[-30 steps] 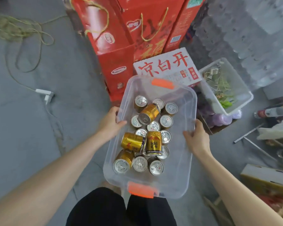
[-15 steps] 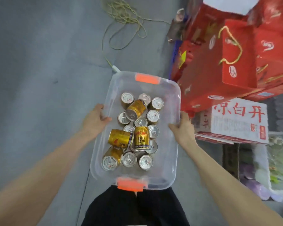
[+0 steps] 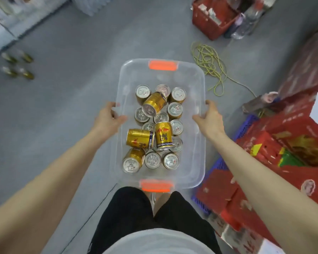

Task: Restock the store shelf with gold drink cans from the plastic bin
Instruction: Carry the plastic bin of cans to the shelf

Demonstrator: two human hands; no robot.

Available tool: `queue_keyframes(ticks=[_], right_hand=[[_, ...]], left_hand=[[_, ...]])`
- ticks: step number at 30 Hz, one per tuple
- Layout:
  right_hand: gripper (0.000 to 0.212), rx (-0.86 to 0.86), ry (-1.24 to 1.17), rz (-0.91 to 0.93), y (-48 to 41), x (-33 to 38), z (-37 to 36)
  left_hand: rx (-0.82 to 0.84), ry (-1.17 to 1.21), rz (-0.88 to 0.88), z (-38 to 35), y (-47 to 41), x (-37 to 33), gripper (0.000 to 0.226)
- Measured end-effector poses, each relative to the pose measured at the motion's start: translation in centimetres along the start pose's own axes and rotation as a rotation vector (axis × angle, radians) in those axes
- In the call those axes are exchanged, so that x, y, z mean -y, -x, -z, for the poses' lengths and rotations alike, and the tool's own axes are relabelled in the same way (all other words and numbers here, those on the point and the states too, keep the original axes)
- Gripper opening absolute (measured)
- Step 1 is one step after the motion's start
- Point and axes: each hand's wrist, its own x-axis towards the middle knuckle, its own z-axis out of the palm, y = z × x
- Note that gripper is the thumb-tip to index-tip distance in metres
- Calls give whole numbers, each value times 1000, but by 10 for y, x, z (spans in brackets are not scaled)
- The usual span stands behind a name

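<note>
A clear plastic bin (image 3: pixel 198 143) with orange clips at both short ends is carried in front of me above the grey floor. Inside are several gold drink cans (image 3: pixel 163 135), most upright, three lying on top of the others. My left hand (image 3: pixel 108 119) grips the bin's left long rim, thumb inside. My right hand (image 3: pixel 208 118) grips the right rim the same way. A white shelf unit (image 3: pixel 9 21) shows blurred at the far left.
Several gold cans (image 3: pixel 17 65) stand on the floor at the left near the shelf. Red cartons (image 3: pixel 275 162) on a blue crate crowd the right side. A yellow-green cord (image 3: pixel 209 63) lies ahead, and a red basket (image 3: pixel 215 17) sits farther off.
I have turned left with the bin. The red cartons slid to the right edge, the cord moved right, and the shelf and floor cans came into view at left. Both hands kept their grip.
</note>
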Motion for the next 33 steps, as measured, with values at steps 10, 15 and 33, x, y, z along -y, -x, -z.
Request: queue_keyframes(ticks=[10,15,33], right_hand=[[60,100,52,189,-241,198,-58],[56,165,33,207,-346,299,-90],[50,330,77,408,-762,691,-208]], left_hand=[[-160,95,85,115,-222,-52,50],[-208,96,101,177,-341,-82,51],[-380,152,199,391,-793,-182,52]])
